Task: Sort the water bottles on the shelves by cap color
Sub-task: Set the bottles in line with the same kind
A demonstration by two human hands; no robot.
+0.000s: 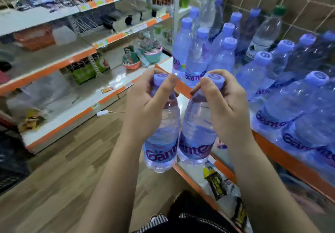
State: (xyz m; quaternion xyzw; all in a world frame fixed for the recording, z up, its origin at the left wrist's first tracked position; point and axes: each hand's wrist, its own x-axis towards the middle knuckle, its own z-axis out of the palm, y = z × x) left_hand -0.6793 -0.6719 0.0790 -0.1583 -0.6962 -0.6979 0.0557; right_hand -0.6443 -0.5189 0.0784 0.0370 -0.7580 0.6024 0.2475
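My left hand (146, 104) grips the neck of a purple-capped water bottle (161, 147), held in the air in front of the shelf. My right hand (224, 105) grips the neck of a second purple-capped bottle (195, 142) right beside it; the two bottles touch. Behind them the shelf (282, 153) on the right carries several purple-capped bottles (293, 104). Two green-capped bottles stand among them, one at the back (208, 9) and one further right (266, 31).
A second shelving unit (59, 65) with orange edges stands to the left, holding baskets and small goods. Wooden floor (63, 169) lies between the units. Packets (215, 183) lie on the lower shelf beneath the bottles. A net covers the wall behind.
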